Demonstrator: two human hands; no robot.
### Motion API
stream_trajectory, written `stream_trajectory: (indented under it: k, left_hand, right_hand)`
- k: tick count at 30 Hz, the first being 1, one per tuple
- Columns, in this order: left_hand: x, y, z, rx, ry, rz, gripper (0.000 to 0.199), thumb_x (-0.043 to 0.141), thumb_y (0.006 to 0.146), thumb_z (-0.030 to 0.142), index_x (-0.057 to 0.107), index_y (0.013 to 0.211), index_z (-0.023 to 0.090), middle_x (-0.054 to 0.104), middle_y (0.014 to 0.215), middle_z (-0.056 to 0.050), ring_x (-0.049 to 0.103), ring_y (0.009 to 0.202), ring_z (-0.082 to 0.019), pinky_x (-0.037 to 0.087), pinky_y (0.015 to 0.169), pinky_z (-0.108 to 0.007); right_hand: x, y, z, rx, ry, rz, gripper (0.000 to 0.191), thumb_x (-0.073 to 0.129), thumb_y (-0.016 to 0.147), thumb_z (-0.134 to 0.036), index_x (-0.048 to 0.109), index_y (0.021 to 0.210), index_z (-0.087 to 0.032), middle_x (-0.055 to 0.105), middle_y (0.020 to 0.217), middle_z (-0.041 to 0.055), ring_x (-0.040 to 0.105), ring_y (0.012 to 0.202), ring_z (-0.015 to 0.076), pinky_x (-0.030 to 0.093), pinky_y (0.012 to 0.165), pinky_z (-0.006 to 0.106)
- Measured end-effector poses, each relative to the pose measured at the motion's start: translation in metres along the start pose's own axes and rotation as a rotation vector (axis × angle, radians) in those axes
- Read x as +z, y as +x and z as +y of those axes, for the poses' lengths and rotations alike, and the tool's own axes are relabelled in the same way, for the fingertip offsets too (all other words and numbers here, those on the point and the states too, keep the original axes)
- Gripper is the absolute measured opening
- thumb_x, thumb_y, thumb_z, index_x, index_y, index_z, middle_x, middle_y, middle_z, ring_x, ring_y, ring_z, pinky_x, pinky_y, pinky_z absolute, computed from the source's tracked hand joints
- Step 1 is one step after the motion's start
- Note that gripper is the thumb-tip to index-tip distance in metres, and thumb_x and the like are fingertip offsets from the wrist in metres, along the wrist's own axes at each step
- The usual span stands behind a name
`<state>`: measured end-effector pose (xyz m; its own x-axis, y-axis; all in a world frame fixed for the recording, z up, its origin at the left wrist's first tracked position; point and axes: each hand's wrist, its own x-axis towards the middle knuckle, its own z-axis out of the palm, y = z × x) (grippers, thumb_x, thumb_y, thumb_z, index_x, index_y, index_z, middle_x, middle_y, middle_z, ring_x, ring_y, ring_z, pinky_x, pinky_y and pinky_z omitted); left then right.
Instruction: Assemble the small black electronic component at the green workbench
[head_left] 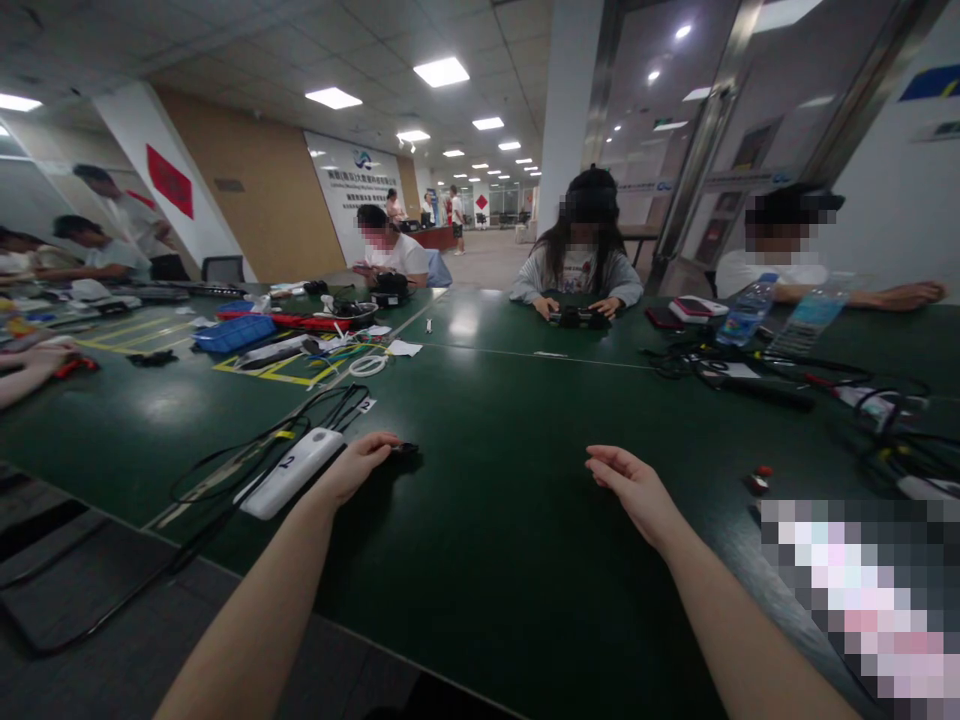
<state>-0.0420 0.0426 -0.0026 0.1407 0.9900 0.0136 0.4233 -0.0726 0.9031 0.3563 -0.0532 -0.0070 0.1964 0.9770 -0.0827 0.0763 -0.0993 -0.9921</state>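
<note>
My left hand [363, 466] is closed, its fingertips pinching a small black object [406, 450] low over the green table. What kind of object it is, I cannot make out. Just left of that wrist lies a white power strip [294, 472] marked "2", with black cables [247, 450] beside it. My right hand [628, 490] hovers above the table on the other side, fingers loosely bent and slightly apart, with nothing visible in it. A small red and silver item [759, 482] sits to its right.
The green table [495, 560] spans the view. A blue tray [235, 334], wires and tools lie at the left. On the right are bottles [748, 308], black cables [892, 430] and a blurred-out device [862, 600]. Across from me a person [576, 250] holds a black object [580, 318].
</note>
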Motion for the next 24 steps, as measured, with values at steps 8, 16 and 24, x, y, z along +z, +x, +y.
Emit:
stream_trajectory:
  k: [8,16,24]
  left_hand:
    - [0.001,-0.005,0.01,-0.037,0.0,0.018,0.037,0.061,0.055,0.047,0.062,0.077,0.016,0.056,0.111,-0.009,0.052,0.099,-0.022,0.037,0.087,-0.031]
    - [0.001,-0.005,0.008,-0.037,-0.022,0.013,0.034,0.063,0.055,0.04,0.061,0.079,0.016,0.061,0.101,-0.008,0.056,0.091,-0.021,0.039,0.083,-0.032]
    - [0.002,-0.002,0.008,0.011,0.111,0.092,0.043,0.061,0.051,0.053,0.062,0.076,0.019,0.061,0.096,-0.006,0.055,0.09,-0.022,0.04,0.086,-0.033]
  right_hand:
    - [0.0,-0.004,-0.007,0.013,-0.001,-0.005,0.032,0.063,0.065,-0.036,0.061,0.095,-0.026,0.061,0.09,0.0028,0.055,0.086,0.0213,0.044,0.077,0.035]
    - [0.0,-0.001,-0.001,-0.001,-0.013,-0.001,0.031,0.062,0.065,-0.038,0.062,0.094,-0.027,0.061,0.091,0.0021,0.055,0.085,0.0208,0.043,0.076,0.035]
    - [0.002,-0.003,-0.003,-0.016,-0.006,-0.002,0.027,0.06,0.067,-0.034,0.061,0.092,-0.026,0.061,0.088,0.0004,0.055,0.083,0.0175,0.042,0.077,0.034]
